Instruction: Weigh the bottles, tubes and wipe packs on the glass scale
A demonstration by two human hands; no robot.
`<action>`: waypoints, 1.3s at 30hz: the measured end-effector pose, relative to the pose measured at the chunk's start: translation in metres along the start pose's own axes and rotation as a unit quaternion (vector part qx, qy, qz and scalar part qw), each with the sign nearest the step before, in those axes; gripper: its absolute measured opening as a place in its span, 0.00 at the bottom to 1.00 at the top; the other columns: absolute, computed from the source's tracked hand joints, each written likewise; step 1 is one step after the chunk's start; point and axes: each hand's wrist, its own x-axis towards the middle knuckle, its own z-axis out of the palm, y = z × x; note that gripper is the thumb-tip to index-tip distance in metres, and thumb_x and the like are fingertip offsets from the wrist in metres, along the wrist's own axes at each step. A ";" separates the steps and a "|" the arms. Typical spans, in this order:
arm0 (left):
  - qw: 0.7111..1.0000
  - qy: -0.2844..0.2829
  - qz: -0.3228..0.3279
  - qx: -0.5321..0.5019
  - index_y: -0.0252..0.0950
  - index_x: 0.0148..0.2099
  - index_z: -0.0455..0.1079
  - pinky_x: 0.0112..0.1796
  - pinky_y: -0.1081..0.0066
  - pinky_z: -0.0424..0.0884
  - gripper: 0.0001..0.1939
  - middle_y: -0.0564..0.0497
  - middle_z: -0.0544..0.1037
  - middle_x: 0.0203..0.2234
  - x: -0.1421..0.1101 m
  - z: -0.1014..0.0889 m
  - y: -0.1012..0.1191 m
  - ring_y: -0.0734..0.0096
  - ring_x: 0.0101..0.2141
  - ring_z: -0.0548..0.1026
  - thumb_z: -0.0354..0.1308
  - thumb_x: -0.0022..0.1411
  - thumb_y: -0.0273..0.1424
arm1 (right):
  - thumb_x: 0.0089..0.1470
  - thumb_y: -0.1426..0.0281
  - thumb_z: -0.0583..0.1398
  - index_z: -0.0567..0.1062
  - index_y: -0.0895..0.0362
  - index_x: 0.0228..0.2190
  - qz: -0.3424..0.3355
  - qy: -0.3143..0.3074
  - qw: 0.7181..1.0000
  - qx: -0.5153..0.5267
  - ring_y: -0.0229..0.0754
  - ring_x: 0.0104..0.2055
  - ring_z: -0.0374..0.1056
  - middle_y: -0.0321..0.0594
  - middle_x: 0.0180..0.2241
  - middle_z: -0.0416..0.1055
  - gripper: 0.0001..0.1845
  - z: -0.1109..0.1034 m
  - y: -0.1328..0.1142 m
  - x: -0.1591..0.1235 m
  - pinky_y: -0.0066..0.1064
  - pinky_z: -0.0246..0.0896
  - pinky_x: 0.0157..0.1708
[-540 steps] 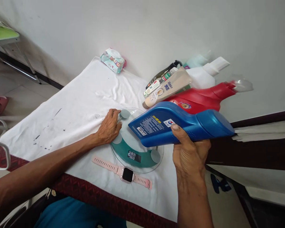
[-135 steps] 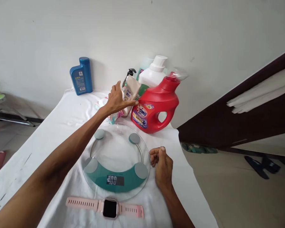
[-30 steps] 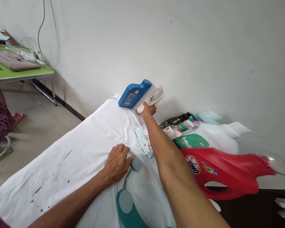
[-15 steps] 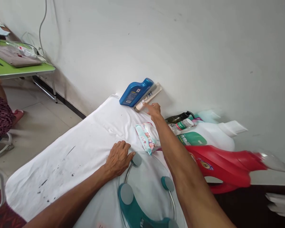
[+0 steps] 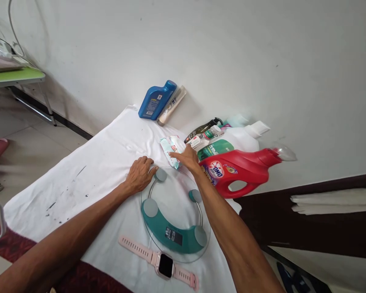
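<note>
My left hand lies flat with fingers spread on the white cloth, touching the left rim of a round glass scale with a teal band. My right hand reaches over the scale's far edge, fingers extended onto a small pack of wet wipes; whether it grips the pack is unclear. A blue bottle and a beige tube stand against the wall at the back.
A red detergent jug, a white jug and several small bottles crowd the right side by the wall. A pink smartwatch lies in front of the scale. A green table stands far left. Dark furniture borders the right.
My right hand left the beige tube standing beside the blue bottle and drew back to the wipes pack. The left hand stayed by the scale. The view tilted down.
</note>
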 end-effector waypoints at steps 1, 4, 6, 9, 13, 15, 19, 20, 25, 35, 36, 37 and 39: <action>1.000 0.002 0.003 -0.001 0.38 0.53 0.72 0.50 0.55 0.71 0.14 0.43 0.77 0.47 0.000 0.000 -0.001 0.54 0.48 0.76 0.48 0.79 0.39 | 0.43 0.52 0.73 0.70 0.60 0.59 0.013 0.006 1.000 0.004 0.64 0.62 0.71 0.61 0.57 0.75 0.47 -0.003 0.000 -0.003 0.48 0.68 0.57; 1.000 0.002 0.009 -0.006 0.38 0.52 0.72 0.51 0.56 0.71 0.13 0.44 0.77 0.46 0.001 0.000 -0.002 0.55 0.48 0.76 0.49 0.79 0.38 | 0.49 0.55 0.70 0.70 0.61 0.60 0.021 0.027 0.999 0.014 0.62 0.63 0.70 0.58 0.59 0.75 0.41 -0.019 0.000 -0.020 0.47 0.67 0.58; 1.000 0.005 0.011 -0.012 0.38 0.50 0.72 0.51 0.56 0.71 0.12 0.44 0.77 0.44 0.001 -0.001 -0.003 0.54 0.48 0.76 0.50 0.78 0.38 | 0.50 0.55 0.68 0.71 0.60 0.59 0.007 0.045 0.999 0.028 0.60 0.61 0.71 0.55 0.57 0.76 0.39 -0.035 0.003 -0.041 0.46 0.66 0.58; 1.000 0.010 0.017 -0.014 0.38 0.49 0.72 0.51 0.56 0.71 0.12 0.44 0.77 0.43 0.002 -0.001 -0.004 0.54 0.47 0.76 0.50 0.78 0.37 | 0.47 0.53 0.70 0.74 0.56 0.54 -0.022 0.070 0.994 0.082 0.58 0.54 0.74 0.50 0.51 0.79 0.36 -0.057 0.016 -0.086 0.47 0.67 0.54; 1.000 0.009 0.024 -0.014 0.38 0.49 0.72 0.50 0.56 0.71 0.12 0.44 0.77 0.42 0.003 0.000 -0.006 0.54 0.46 0.75 0.50 0.77 0.37 | 0.41 0.52 0.74 0.76 0.53 0.48 -0.044 0.052 0.983 0.172 0.57 0.50 0.76 0.45 0.48 0.80 0.34 -0.071 0.039 -0.155 0.46 0.68 0.50; 0.999 0.009 0.025 -0.021 0.38 0.48 0.72 0.50 0.55 0.71 0.12 0.43 0.77 0.42 0.004 0.000 -0.006 0.54 0.46 0.75 0.50 0.77 0.36 | 0.41 0.52 0.75 0.77 0.52 0.48 -0.042 0.021 0.978 0.202 0.56 0.49 0.76 0.44 0.47 0.81 0.34 -0.068 0.048 -0.184 0.45 0.69 0.48; 1.000 -0.006 0.013 -0.012 0.38 0.47 0.72 0.51 0.56 0.71 0.11 0.44 0.76 0.41 0.005 -0.003 -0.004 0.54 0.47 0.75 0.49 0.76 0.35 | 0.45 0.49 0.74 0.75 0.52 0.49 -0.058 0.007 0.975 0.216 0.55 0.48 0.76 0.44 0.47 0.81 0.34 -0.054 0.061 -0.217 0.47 0.70 0.48; 1.000 -0.010 0.012 -0.005 0.38 0.47 0.71 0.52 0.56 0.71 0.11 0.44 0.76 0.41 0.005 -0.004 -0.004 0.54 0.47 0.75 0.49 0.76 0.35 | 0.45 0.48 0.74 0.74 0.52 0.51 -0.071 0.019 0.972 0.223 0.56 0.51 0.76 0.46 0.50 0.80 0.37 -0.051 0.064 -0.221 0.48 0.70 0.51; 1.000 -0.014 0.020 0.003 0.40 0.46 0.69 0.52 0.56 0.70 0.09 0.45 0.75 0.40 0.006 -0.005 -0.004 0.55 0.47 0.73 0.48 0.76 0.34 | 0.59 0.40 0.61 0.73 0.51 0.54 -0.070 0.173 0.907 0.377 0.55 0.61 0.72 0.48 0.57 0.77 0.34 -0.034 0.093 -0.231 0.51 0.68 0.57; 1.000 -0.023 0.018 0.012 0.38 0.46 0.70 0.51 0.58 0.70 0.10 0.44 0.75 0.40 0.009 -0.008 0.000 0.59 0.45 0.72 0.49 0.76 0.35 | 0.61 0.39 0.55 0.67 0.53 0.22 0.138 0.291 0.826 0.463 0.35 0.20 0.58 0.33 0.20 0.64 0.33 0.029 0.164 -0.222 0.31 0.50 0.22; 0.999 -0.023 0.018 0.013 0.38 0.46 0.70 0.51 0.58 0.70 0.10 0.44 0.75 0.40 0.010 -0.009 0.001 0.59 0.45 0.72 0.49 0.76 0.35 | 0.61 0.39 0.56 0.67 0.53 0.22 0.142 0.283 0.827 0.464 0.35 0.20 0.58 0.33 0.20 0.64 0.32 0.029 0.166 -0.220 0.30 0.50 0.22; 0.999 -0.024 0.020 0.014 0.38 0.46 0.70 0.51 0.57 0.70 0.10 0.45 0.75 0.40 0.010 -0.009 0.001 0.58 0.46 0.72 0.49 0.76 0.35 | 0.61 0.39 0.57 0.67 0.53 0.22 0.142 0.275 0.833 0.459 0.35 0.21 0.58 0.33 0.20 0.64 0.32 0.029 0.167 -0.219 0.30 0.50 0.22; 0.999 -0.026 0.023 0.013 0.39 0.45 0.70 0.51 0.57 0.70 0.10 0.45 0.75 0.39 0.010 -0.009 0.002 0.57 0.46 0.72 0.49 0.76 0.35 | 0.61 0.39 0.57 0.68 0.53 0.23 0.136 0.259 0.844 0.450 0.35 0.22 0.58 0.33 0.20 0.65 0.32 0.027 0.167 -0.218 0.30 0.51 0.23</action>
